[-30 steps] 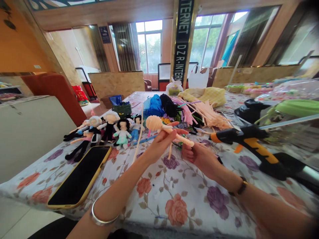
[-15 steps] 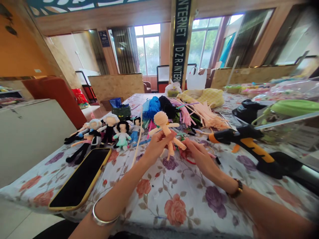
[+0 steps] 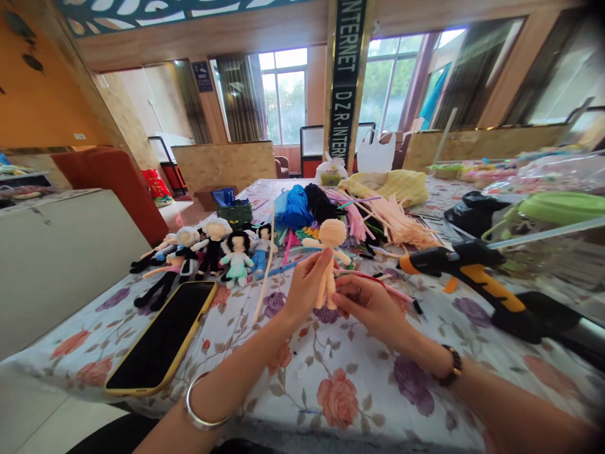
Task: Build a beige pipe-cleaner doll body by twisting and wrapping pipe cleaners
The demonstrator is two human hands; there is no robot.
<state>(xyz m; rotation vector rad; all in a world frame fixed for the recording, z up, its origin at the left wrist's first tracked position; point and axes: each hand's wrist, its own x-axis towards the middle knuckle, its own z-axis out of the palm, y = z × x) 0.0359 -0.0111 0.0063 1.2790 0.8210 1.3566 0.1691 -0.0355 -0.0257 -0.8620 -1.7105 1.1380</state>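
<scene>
My left hand [image 3: 306, 282] is closed round the body of a bare peach pipe-cleaner doll [image 3: 329, 252], which stands upright with its round head up and arms out. My right hand [image 3: 366, 304] sits just right of the doll's legs, fingers curled, pinching a thin red pipe cleaner [image 3: 373, 281] that runs off to the right. Both hands hover low over the floral tablecloth [image 3: 340, 384].
A phone in a yellow case [image 3: 163, 337] lies at the left. Several finished small dolls [image 3: 208, 249] lie behind it. A heap of coloured pipe cleaners [image 3: 350, 214] is behind the hands. An orange and black glue gun [image 3: 477, 277] stands at the right.
The doll has swung from lying tilted to standing upright and moved right. My right hand let go of its leg and now pinches a red pipe cleaner.
</scene>
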